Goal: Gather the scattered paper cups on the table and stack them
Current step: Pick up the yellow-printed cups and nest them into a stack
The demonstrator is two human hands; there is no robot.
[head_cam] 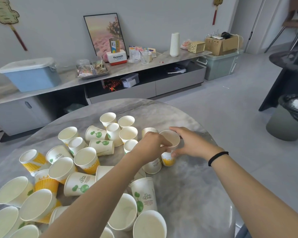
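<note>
Both hands hold one short stack of white paper cups with yellow bottoms [169, 152] on the round grey marble table [187, 177]. The left hand [150, 145] pinches its rim and the right hand [189, 143] wraps its side. The job looks barely begun: many loose white paper cups [86, 160] lie scattered, some standing, some tipped over.

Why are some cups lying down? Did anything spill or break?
Nothing spilled or looks broken. Many cups are just tipped over, like the green-tree cup lying sideways on the table. Both hands, left and right, hold the small stack upright.
</note>
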